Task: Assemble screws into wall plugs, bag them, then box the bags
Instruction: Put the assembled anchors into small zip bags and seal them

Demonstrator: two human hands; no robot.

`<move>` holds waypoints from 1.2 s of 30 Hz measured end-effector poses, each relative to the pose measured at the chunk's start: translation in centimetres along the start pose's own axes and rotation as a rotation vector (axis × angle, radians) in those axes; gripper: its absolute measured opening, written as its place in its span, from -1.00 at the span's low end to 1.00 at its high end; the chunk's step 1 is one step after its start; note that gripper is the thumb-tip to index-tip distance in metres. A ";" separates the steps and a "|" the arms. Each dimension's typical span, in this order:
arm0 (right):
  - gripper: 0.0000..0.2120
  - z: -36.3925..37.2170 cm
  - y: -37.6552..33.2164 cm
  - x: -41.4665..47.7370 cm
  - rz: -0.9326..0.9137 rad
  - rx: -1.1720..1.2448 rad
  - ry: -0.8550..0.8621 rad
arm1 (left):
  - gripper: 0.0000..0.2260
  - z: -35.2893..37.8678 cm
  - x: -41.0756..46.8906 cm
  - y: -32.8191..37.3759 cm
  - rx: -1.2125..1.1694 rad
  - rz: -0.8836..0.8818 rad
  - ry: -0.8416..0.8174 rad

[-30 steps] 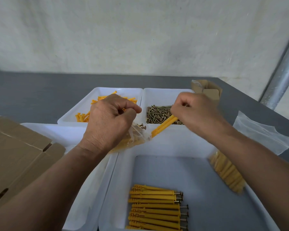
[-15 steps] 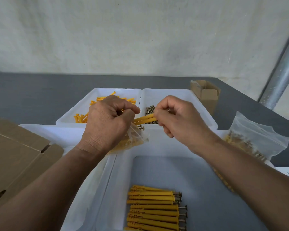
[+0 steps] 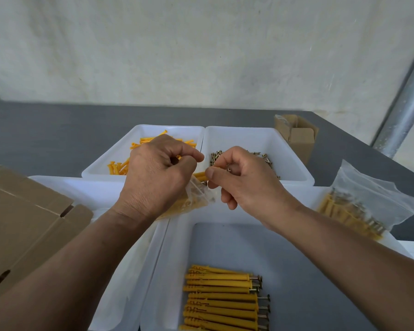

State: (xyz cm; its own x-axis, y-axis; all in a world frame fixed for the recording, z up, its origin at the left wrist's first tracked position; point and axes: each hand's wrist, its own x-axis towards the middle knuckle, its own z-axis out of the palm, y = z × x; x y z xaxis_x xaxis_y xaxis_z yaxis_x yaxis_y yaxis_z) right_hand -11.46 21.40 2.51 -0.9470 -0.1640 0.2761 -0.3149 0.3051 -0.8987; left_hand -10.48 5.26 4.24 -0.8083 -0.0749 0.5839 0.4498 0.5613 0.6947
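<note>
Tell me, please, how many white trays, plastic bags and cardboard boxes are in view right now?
White trays: 4
Plastic bags: 2, one held by the left hand, one filled bag at right
Cardboard boxes: 2
Total: 8

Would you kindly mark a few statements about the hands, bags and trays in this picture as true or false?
1. The left hand holds a clear plastic bag with yellow wall plugs inside. True.
2. The right hand is empty. False: it pinches a yellow plug at the bag's mouth.
3. The far right white plastic tray holds loose metal screws. True.
4. The near white tray holds only bare screws. False: a row of assembled yellow plugs with screws lies in it.
5. A filled clear bag lies at the right. True.
6. The small brown cardboard box is taped shut. False: its top flaps are open.
</note>
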 end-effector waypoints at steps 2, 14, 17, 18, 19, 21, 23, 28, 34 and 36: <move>-0.90 0.1 0.1 -0.1 -0.003 -0.029 -0.012 | -0.78 0.0 0.0 0.0 -0.001 0.000 0.001; -0.94 -0.1 -0.1 0.0 0.002 -0.012 -0.074 | -0.77 0.0 -0.1 0.2 -0.020 0.013 0.010; -0.94 0.1 -0.1 -0.1 -0.003 0.025 -0.090 | -0.79 0.1 -0.2 0.4 -0.044 0.032 0.012; -0.94 0.2 -0.2 -0.1 -0.002 0.036 -0.099 | -0.79 0.1 -0.2 0.4 -0.051 0.033 0.014; -0.94 0.3 -0.2 -0.1 0.002 0.047 -0.109 | -0.79 0.1 -0.2 0.4 -0.057 0.033 0.016; -0.93 0.4 -0.1 -0.1 0.033 0.089 -0.121 | -0.79 0.1 -0.2 0.4 -0.066 0.027 0.023; -0.90 0.4 -0.1 0.0 0.062 0.124 -0.121 | -0.79 0.1 -0.2 0.4 -0.069 0.024 0.033; -0.96 0.3 0.0 -0.1 0.024 0.091 -0.096 | -0.79 0.0 -0.3 0.4 -0.071 0.035 0.036; -0.92 0.5 0.3 -0.2 0.000 -0.018 -0.104 | -0.79 0.1 -0.4 0.6 -0.066 0.076 0.025; -0.91 0.7 0.4 -0.2 0.014 -0.034 -0.111 | -0.80 0.1 -0.5 0.7 -0.062 0.094 0.021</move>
State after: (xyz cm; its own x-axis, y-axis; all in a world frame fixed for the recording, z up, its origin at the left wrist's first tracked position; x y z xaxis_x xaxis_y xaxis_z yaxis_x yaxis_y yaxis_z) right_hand -11.34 20.91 1.81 -0.9390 -0.2620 0.2228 -0.3057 0.3391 -0.8897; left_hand -9.85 5.76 4.38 -0.7536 -0.0421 0.6560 0.5463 0.5150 0.6606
